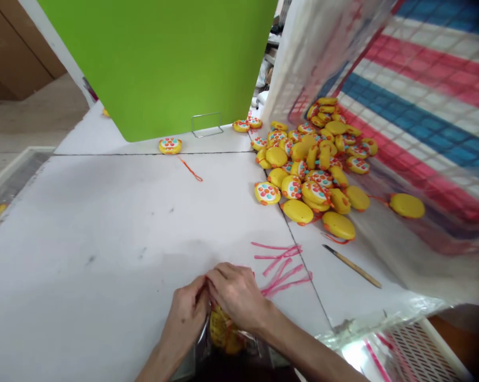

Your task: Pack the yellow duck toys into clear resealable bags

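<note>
Both hands meet at the gathered neck of a clear plastic bag (223,331) at the table's near edge. Inside the bag, yellow pieces show through the film. My left hand (189,307) pinches the neck from the left side. Over it from the right, my right hand (235,292) closes on the same spot, its fingertips touching the left ones. Whether a tie lies between the fingers is hidden. Just right of my right hand lie several pink plastic strips (282,281) on the white table (115,223).
A heap of yellow toys (303,154) with dotted faces lies at the right, beside a striped woven sack (430,101). A wooden-handled knife (353,265) rests in front of it. A green board (159,63) stands at the back, with one toy (170,145) near it.
</note>
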Demonstrator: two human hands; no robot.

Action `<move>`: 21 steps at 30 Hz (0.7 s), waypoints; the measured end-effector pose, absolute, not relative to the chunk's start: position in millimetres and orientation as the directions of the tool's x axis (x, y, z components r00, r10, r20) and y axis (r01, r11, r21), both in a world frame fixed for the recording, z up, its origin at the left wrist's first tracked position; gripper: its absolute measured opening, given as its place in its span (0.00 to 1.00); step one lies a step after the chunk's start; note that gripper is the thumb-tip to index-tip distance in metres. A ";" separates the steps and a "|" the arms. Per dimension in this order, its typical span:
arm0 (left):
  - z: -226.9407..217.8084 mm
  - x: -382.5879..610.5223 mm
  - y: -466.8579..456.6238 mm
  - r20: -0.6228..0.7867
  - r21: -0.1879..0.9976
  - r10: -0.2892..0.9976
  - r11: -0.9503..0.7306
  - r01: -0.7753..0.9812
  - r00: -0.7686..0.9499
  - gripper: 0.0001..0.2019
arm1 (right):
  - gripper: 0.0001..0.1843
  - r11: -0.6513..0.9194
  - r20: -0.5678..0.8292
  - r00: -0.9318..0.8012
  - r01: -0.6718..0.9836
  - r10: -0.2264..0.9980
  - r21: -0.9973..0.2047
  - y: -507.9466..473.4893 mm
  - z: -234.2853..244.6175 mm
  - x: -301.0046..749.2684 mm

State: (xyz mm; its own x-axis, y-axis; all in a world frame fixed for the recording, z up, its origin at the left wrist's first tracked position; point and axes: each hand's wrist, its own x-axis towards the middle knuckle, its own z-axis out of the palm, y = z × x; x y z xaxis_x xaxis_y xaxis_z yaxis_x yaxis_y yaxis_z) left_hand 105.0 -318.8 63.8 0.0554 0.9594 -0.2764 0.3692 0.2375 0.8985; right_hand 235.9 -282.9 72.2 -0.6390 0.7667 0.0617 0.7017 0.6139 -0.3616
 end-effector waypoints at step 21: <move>38.7 84.3 -325.4 -0.474 0.881 0.878 0.473 0.032 0.065 0.13 | 0.09 -0.100 -0.448 -0.097 0.912 0.889 -0.397 -285.7 82.8 421.4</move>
